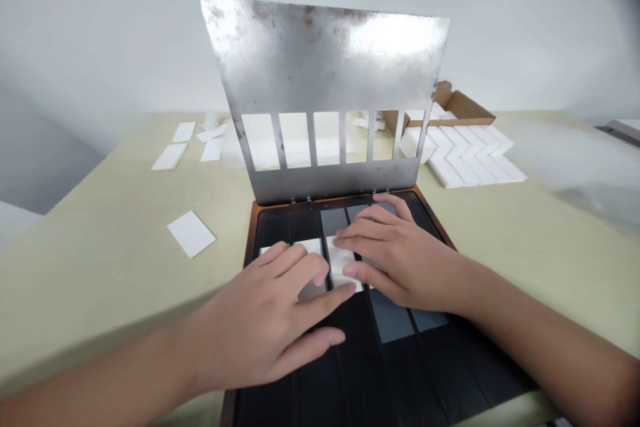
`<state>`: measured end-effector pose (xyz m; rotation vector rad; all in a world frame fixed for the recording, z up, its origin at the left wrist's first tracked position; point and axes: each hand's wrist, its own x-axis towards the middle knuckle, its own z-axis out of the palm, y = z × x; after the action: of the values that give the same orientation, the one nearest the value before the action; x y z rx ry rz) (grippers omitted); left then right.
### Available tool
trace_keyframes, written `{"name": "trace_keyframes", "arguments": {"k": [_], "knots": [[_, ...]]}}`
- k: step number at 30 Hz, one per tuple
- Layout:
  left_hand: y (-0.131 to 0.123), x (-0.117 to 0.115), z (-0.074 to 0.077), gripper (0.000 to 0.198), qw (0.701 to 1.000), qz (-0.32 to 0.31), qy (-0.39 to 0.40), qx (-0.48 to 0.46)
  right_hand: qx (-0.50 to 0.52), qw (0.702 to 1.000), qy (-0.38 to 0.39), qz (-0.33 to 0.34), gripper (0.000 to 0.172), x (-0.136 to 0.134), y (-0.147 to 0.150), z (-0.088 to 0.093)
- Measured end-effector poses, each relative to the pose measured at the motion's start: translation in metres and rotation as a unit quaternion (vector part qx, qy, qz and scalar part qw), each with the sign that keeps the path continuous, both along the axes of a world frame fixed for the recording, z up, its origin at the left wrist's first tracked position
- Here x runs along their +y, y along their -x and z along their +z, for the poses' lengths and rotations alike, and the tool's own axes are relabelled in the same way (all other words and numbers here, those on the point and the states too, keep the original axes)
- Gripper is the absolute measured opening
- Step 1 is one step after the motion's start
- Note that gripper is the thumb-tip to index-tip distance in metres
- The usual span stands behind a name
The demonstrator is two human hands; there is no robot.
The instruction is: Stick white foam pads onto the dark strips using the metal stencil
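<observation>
Pale green tabletop (100, 267) under everything. Steel stencil plate (325, 73) stands tilted up, hinged at the far edge of a brown-framed tray (251, 240), with a row of six slots along its lower part. Tray holds dark glossy strips (390, 373), a few grey-blue panels (390, 317) among them. Back right, beyond the plate, a herringbone sheet of white tiles (465, 160) lies beside an open cardboard box (455, 103). Loose white tiles (170, 157) sit back left, and a single white tile (191, 233) lies on the table left of the tray, well apart from both hands. Both hands are over the far half of the tray. Left hand (260, 320): fingers slightly spread, fingertips lying on a white tile (310, 247), thumb stretched out toward the other hand, no pinch visible. Right hand (400, 253): fingers pressed together, laid across a second white tile (343, 263), thumb tip on its near end. Can't tell if that's a pinch or just contact. The two tiles sit side by side in the tray, just apart, partly covered by the fingers.
</observation>
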<state>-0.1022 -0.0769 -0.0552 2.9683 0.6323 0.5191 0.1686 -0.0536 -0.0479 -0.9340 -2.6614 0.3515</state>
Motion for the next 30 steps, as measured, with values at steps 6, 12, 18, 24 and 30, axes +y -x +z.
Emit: {"name": "trace_keyframes", "arguments": {"k": [6, 12, 18, 24, 30], "knots": [[-0.0018, -0.0007, 0.0021, 0.038, 1.000, 0.019, 0.011, 0.006, 0.008, 1.000, -0.019, 0.015, 0.074, 0.0014, -0.0031, -0.0027], [-0.0007, -0.0016, -0.0007, 0.038, 1.000, 0.027, 0.008, -0.008, -0.009, 0.999, -0.031, 0.014, 0.075, 0.0020, -0.0033, -0.0050], [-0.0031, -0.0026, 0.0003, 0.037, 0.999, 0.037, 0.021, 0.009, -0.006, 1.000, -0.017, 0.003, 0.059, 0.0003, -0.0016, -0.0013], [-0.0025, -0.0016, 0.0029, 0.041, 0.999, 0.043, 0.001, -0.004, -0.022, 1.000, -0.002, 0.004, 0.043, 0.0005, -0.0017, 0.0000], [-0.0002, -0.0027, 0.0070, 0.022, 0.996, -0.061, -0.056, -0.040, -0.026, 1.000, 0.007, 0.004, 0.041, -0.0004, -0.0014, -0.0002]]}}
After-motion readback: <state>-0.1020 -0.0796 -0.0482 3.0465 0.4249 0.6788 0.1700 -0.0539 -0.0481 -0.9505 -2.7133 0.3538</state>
